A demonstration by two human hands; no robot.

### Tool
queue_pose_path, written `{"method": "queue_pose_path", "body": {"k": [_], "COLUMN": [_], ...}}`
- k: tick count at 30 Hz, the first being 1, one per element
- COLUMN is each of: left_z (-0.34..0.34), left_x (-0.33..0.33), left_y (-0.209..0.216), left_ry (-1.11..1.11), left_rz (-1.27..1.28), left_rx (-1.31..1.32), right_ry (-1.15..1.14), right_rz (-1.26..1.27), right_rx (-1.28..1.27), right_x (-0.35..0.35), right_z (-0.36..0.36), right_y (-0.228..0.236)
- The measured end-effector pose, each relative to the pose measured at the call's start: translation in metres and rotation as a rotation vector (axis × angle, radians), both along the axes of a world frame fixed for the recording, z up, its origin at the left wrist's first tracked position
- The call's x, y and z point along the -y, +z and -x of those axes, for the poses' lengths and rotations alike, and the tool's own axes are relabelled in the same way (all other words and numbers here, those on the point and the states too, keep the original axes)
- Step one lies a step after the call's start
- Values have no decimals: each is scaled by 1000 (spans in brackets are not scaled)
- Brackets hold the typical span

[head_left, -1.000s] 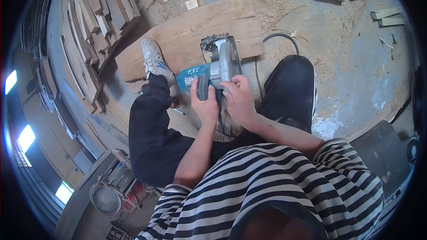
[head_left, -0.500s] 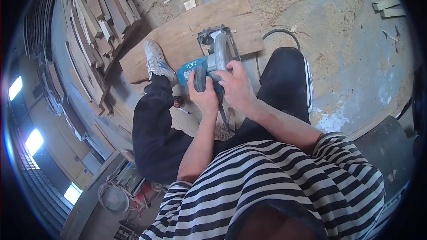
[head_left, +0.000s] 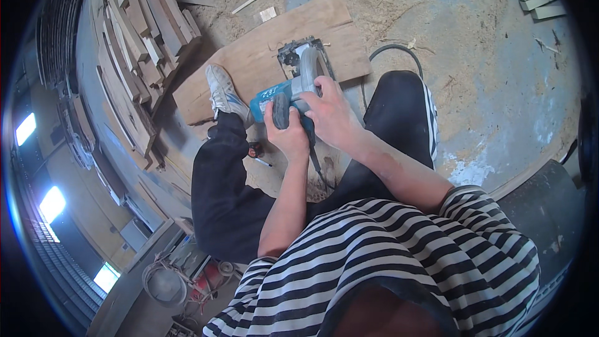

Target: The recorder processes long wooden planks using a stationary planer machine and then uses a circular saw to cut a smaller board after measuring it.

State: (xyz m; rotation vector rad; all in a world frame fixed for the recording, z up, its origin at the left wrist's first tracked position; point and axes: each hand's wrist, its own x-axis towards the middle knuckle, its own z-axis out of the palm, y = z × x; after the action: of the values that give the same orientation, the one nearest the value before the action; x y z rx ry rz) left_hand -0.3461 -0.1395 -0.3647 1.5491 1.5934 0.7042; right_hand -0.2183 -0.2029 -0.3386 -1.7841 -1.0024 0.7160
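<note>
A teal circular saw (head_left: 273,93) with a grey blade guard rests on a wide wooden plank (head_left: 244,54) on the floor. My left hand (head_left: 291,138) is wrapped round the saw's dark rear handle. Against the guard side, my right hand (head_left: 334,114) has its fingers bent over the housing near the guard; the fingertips are partly hidden, so I cannot tell how firmly they grip. The saw's black base plate (head_left: 290,52) lies on the plank near its right end. The blade is hidden. My left shoe (head_left: 221,91) stands on the plank's left part.
Stacked boards (head_left: 134,31) fill the left side. A black power cord (head_left: 399,47) curves over the sawdusty floor. A small wood block (head_left: 267,14) lies at the plank's far edge. Near my left leg are a tape measure (head_left: 255,149) and a pen (head_left: 262,162).
The whole view has shifted a little. My right hand's fingers have moved slightly up along the guard. My left hand stays on the handle, and the saw remains on the plank.
</note>
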Motion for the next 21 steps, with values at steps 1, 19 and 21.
{"method": "queue_pose_path", "body": {"k": [1, 19, 21], "left_z": [-1, -25, -27], "left_x": [-1, -7, -9], "left_y": [0, 25, 26], "left_ry": [5, -35, -56], "left_rz": [0, -85, -97], "left_rx": [9, 38, 38], "right_ry": [-15, -70, -96], "right_rz": [-4, -377, -402], "right_rx": [5, 390, 362], "right_x": [0, -27, -30], "right_z": [0, 20, 18], "right_y": [1, -46, -47]}}
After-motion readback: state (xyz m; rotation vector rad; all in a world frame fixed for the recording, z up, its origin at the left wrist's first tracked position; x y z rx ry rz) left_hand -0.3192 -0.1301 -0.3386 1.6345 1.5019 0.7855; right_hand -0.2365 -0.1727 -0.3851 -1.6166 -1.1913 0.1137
